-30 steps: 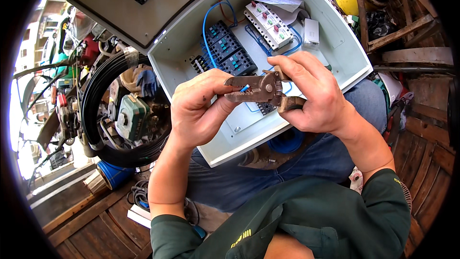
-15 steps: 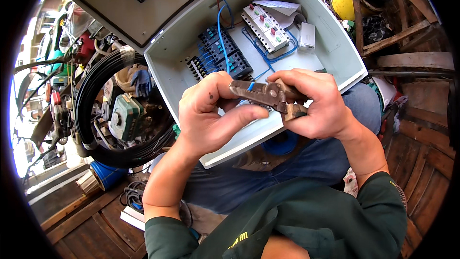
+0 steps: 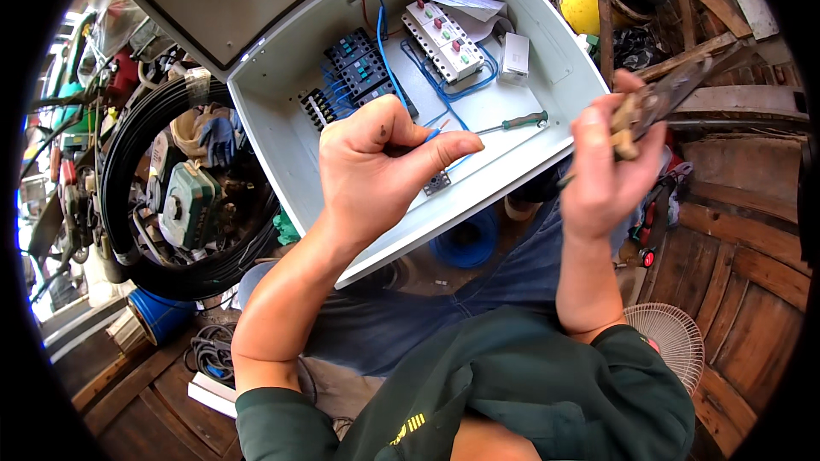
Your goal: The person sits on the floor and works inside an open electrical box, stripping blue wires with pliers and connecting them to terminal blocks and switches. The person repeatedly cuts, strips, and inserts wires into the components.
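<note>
My left hand (image 3: 366,166) is closed in a pinch over the grey metal enclosure (image 3: 559,47), gripping a blue wire (image 3: 434,135). A short bare copper tip shows at the wire's end, above my thumb. Out beyond the enclosure's right side, my right hand (image 3: 611,158) is wrapped round worn wire strippers (image 3: 675,94), blurred by motion, their jaws pointing up and right. Inside the enclosure are black contactors (image 3: 359,64), a terminal strip (image 3: 317,108), and white breakers (image 3: 444,41) with red and green buttons. A green-handled screwdriver (image 3: 523,120) lies on its floor. A small dark block (image 3: 437,183) is partly hidden under my left hand.
The enclosure's door (image 3: 184,4) hangs open at the upper left. Left of it lies a black cable coil (image 3: 120,205) around gloves and a green case (image 3: 190,205). A blue wire roll (image 3: 465,239) sits below the front edge; a fan guard (image 3: 670,346) stands at lower right.
The wire strippers have come off the blue wire and moved right with my right hand. Copper now shows at the wire's end. My left hand keeps its pinch; the screwdriver has come into sight.
</note>
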`<action>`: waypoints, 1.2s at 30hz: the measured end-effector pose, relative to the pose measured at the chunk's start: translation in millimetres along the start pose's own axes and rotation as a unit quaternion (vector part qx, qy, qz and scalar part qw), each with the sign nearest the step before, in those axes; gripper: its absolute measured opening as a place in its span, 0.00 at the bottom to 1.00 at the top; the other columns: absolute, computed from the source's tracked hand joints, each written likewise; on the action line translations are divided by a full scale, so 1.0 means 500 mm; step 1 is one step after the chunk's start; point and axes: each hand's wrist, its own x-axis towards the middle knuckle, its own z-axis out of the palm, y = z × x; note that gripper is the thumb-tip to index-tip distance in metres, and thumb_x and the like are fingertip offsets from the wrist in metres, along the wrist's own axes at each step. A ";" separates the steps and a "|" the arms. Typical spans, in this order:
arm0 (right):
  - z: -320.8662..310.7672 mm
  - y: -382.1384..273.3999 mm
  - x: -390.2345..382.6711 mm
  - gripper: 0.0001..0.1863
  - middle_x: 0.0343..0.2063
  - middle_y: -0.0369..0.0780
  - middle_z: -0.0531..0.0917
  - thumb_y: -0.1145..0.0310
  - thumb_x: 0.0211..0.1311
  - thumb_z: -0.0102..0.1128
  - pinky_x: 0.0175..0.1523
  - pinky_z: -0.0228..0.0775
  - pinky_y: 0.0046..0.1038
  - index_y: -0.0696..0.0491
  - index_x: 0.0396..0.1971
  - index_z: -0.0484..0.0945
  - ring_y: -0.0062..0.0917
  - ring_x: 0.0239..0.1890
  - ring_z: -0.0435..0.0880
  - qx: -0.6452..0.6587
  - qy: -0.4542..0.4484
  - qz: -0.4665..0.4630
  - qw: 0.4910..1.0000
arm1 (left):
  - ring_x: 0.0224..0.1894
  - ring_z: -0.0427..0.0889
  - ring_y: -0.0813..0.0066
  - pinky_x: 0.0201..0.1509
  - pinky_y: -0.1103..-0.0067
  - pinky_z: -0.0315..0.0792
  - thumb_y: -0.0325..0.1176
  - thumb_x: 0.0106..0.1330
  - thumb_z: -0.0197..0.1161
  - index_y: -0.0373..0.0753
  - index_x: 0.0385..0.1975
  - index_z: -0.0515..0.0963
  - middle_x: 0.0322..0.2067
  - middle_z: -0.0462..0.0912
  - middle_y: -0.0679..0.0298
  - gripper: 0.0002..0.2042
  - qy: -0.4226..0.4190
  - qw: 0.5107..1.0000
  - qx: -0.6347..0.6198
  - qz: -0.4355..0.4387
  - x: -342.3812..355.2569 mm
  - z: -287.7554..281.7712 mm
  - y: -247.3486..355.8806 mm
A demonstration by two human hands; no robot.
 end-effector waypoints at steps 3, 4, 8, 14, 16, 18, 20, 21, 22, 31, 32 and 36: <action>-0.135 0.000 0.094 0.32 0.37 0.34 0.77 0.72 0.68 0.65 0.31 0.70 0.17 0.59 0.69 0.63 0.12 0.30 0.75 -0.162 -0.033 -0.042 0.985 | 0.25 0.68 0.92 0.25 0.87 0.62 0.34 0.53 0.84 0.35 0.25 0.77 0.22 0.78 0.72 0.18 -0.039 0.999 -0.028 0.022 0.007 -0.026 -0.010; -0.195 0.002 0.128 0.35 0.39 0.35 0.78 0.70 0.69 0.63 0.32 0.70 0.17 0.56 0.72 0.59 0.13 0.31 0.76 -0.203 0.006 0.013 0.979 | 0.25 0.69 0.91 0.26 0.87 0.64 0.32 0.58 0.80 0.34 0.30 0.79 0.24 0.79 0.71 0.14 -0.039 0.998 -0.021 0.045 0.008 -0.041 -0.010; -0.419 0.025 0.256 0.49 0.50 0.42 0.82 0.73 0.61 0.56 0.44 0.77 0.27 0.45 0.81 0.42 0.27 0.39 0.82 -0.518 -0.008 0.166 0.839 | 0.26 0.71 0.85 0.30 0.85 0.66 0.24 0.66 0.70 0.31 0.36 0.82 0.26 0.80 0.67 0.04 -0.039 0.986 0.075 0.141 0.027 -0.104 0.006; -0.387 -0.016 0.269 0.48 0.59 0.52 0.80 0.75 0.54 0.61 0.62 0.71 0.28 0.54 0.77 0.53 0.35 0.57 0.81 -0.487 -0.227 0.116 0.835 | 0.23 0.70 0.72 0.27 0.78 0.66 0.27 0.55 0.76 0.41 0.32 0.86 0.20 0.70 0.66 0.07 0.010 0.869 0.392 0.302 0.052 -0.137 0.059; -0.268 -0.026 0.260 0.42 0.58 0.52 0.80 0.73 0.54 0.65 0.64 0.71 0.30 0.58 0.72 0.63 0.36 0.59 0.80 -0.456 -0.374 0.083 0.803 | 0.22 0.71 0.70 0.26 0.75 0.67 0.28 0.54 0.77 0.43 0.32 0.87 0.19 0.69 0.66 0.07 -0.004 0.851 0.447 0.275 0.041 -0.143 0.081; -0.132 0.004 0.243 0.34 0.54 0.54 0.80 0.70 0.55 0.66 0.63 0.73 0.38 0.60 0.64 0.71 0.44 0.58 0.80 -0.413 -0.550 -0.015 0.726 | 0.21 0.73 0.68 0.25 0.72 0.68 0.28 0.55 0.76 0.42 0.33 0.86 0.19 0.72 0.65 0.07 0.006 0.863 0.458 0.214 0.028 -0.149 0.098; -0.002 0.092 0.202 0.29 0.53 0.54 0.82 0.60 0.56 0.64 0.60 0.74 0.42 0.58 0.57 0.75 0.49 0.56 0.81 -0.455 -0.658 0.045 0.598 | 0.21 0.77 0.65 0.26 0.72 0.71 0.30 0.57 0.76 0.39 0.35 0.85 0.22 0.77 0.63 0.09 -0.006 0.890 0.419 0.179 0.028 -0.164 0.111; 0.051 0.145 0.180 0.29 0.49 0.55 0.84 0.59 0.56 0.62 0.59 0.75 0.42 0.59 0.56 0.76 0.48 0.54 0.83 -0.469 -0.691 0.142 0.532 | 0.22 0.79 0.64 0.26 0.72 0.72 0.31 0.58 0.76 0.37 0.36 0.85 0.24 0.79 0.62 0.09 -0.018 0.902 0.402 0.159 0.029 -0.170 0.115; 0.080 0.189 0.150 0.29 0.47 0.55 0.85 0.58 0.57 0.60 0.58 0.75 0.42 0.62 0.54 0.76 0.47 0.53 0.84 -0.496 -0.703 0.183 0.477 | 0.25 0.82 0.63 0.28 0.73 0.75 0.31 0.60 0.76 0.35 0.37 0.84 0.27 0.82 0.61 0.10 -0.021 0.911 0.381 0.158 0.031 -0.178 0.123; 0.104 0.335 0.081 0.35 0.45 0.53 0.86 0.44 0.58 0.66 0.58 0.77 0.43 0.61 0.52 0.79 0.45 0.52 0.85 -0.453 -0.752 0.113 0.465 | 0.27 0.86 0.69 0.32 0.78 0.77 0.20 0.62 0.68 0.37 0.49 0.82 0.30 0.88 0.59 0.15 0.100 0.928 0.328 0.148 0.116 -0.226 0.130; 0.089 0.331 0.104 0.32 0.44 0.50 0.87 0.44 0.57 0.67 0.56 0.78 0.42 0.58 0.47 0.83 0.43 0.51 0.86 -0.510 -0.749 0.098 0.411 | 0.29 0.88 0.66 0.34 0.77 0.78 0.22 0.63 0.68 0.39 0.51 0.81 0.30 0.88 0.58 0.16 0.096 0.914 0.358 0.164 0.157 -0.248 0.133; 0.011 0.351 0.174 0.25 0.41 0.46 0.89 0.46 0.54 0.70 0.50 0.80 0.41 0.53 0.39 0.89 0.39 0.46 0.89 -0.572 -0.773 -0.020 0.273 | 0.40 0.89 0.57 0.46 0.69 0.80 0.33 0.67 0.66 0.42 0.43 0.86 0.38 0.89 0.56 0.09 0.023 0.764 0.591 0.257 0.396 -0.324 0.152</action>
